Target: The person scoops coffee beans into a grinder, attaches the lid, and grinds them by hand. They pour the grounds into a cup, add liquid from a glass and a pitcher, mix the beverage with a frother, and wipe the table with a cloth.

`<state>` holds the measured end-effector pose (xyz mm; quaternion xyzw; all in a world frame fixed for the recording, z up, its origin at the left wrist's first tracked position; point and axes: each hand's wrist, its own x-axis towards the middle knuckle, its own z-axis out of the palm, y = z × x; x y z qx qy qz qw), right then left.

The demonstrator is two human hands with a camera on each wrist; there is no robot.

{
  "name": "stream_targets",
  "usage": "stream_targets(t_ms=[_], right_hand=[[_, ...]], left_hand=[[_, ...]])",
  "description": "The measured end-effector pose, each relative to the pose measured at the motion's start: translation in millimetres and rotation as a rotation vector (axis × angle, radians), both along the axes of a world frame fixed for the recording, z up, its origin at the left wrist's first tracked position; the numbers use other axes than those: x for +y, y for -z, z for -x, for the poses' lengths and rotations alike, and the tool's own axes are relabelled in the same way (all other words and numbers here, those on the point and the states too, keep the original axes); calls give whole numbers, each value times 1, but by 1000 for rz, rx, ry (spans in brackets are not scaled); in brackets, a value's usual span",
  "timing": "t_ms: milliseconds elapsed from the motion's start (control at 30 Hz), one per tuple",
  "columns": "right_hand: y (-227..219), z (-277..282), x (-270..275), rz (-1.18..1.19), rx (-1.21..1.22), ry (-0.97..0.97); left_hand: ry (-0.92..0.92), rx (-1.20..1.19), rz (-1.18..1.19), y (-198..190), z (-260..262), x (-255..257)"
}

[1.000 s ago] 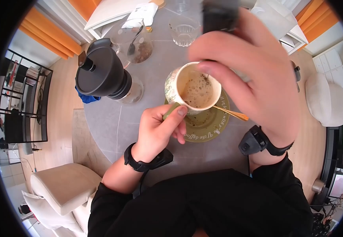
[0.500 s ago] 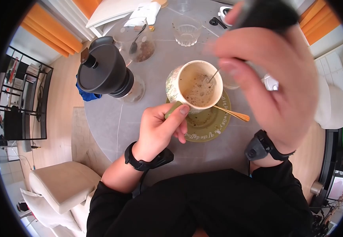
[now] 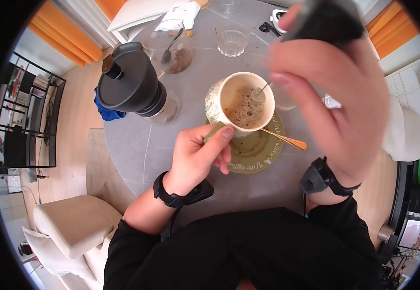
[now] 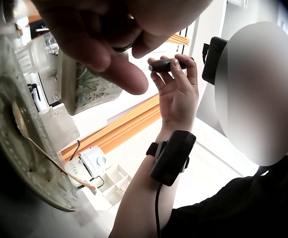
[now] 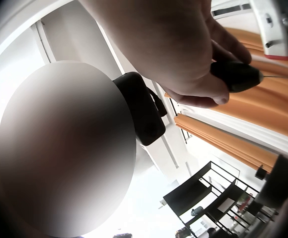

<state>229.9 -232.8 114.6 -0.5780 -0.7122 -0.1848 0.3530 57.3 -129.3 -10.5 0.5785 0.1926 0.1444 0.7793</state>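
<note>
My left hand (image 3: 198, 150) grips the green handle of a patterned mug (image 3: 213, 102), thumb on top. Foamy brown liquid (image 3: 246, 108) fills its lower part. In the left wrist view, a gap separates the mug from the green saucer (image 4: 59, 191), where a gold spoon (image 3: 289, 140) lies. Raised on the right, my right hand (image 3: 338, 94) holds a milk frother by its black handle (image 5: 238, 77), fingers curled round it. From there the thin wire slants down into the mug, its whisk head (image 3: 257, 94) at the foam's surface.
A black coffee grinder (image 3: 128, 82) stands left on the grey round table (image 3: 128, 145). Behind are a glass jar (image 3: 183, 60) with brown bits and a dark spoon, a tumbler (image 3: 231, 43) and a white packet (image 3: 181, 17). Another clear glass (image 3: 283, 99) stands right of the mug.
My right hand has shifted right with the frother, uncovering the mug's right side and the whisk. The foam has more large bubbles. My left hand and the mug have barely moved.
</note>
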Motion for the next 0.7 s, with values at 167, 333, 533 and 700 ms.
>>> stream_targets(t_ms=[167,333,533,700], right_hand=[[3,-2,11,-6,54,-17],[9,4,6,0,103,-61],[11,-13,4,52,212,-141],[-5,-10,-5,68,-12,-78]], left_hand=[[5,-20,10,-2,-1,-2],[12,-36,-4,1,1,0],[25,-12,23,-3,-1,-1],[23,25,52,-5,-1,0]])
